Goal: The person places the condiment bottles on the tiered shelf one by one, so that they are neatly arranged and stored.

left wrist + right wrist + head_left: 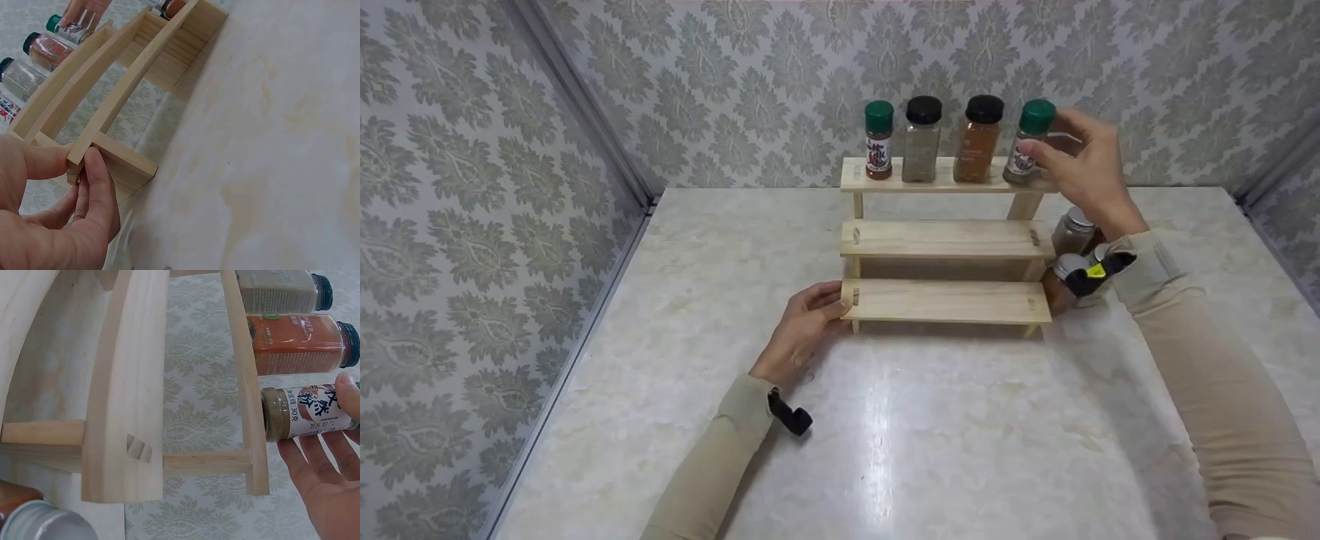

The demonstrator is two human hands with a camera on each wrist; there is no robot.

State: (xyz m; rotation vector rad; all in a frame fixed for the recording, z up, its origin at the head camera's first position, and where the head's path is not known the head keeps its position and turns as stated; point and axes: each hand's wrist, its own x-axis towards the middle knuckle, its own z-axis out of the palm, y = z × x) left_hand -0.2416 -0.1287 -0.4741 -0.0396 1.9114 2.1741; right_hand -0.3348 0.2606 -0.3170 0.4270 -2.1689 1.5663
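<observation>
A three-step wooden spice rack [945,301] stands on the table. My left hand [802,326] pinches the left end of its lowest step, thumb on top and fingers beneath, as the left wrist view shows. At the right end of the top step, my right hand [1084,169] holds a green-capped spice jar [1037,118] between thumb and fingers; its base is right at the step, slightly tilted. In a row to its left stand a black-capped jar of orange-red powder [977,146], a black-capped jar of grey-green powder [922,146] and another green-capped jar [878,142].
Several silver-lidded jars [1069,270] stand on the table against the rack's right side, partly hidden by my right wrist. Patterned wall panels [780,82] rise behind the rack and at both sides. The marble-look table [945,435] extends in front.
</observation>
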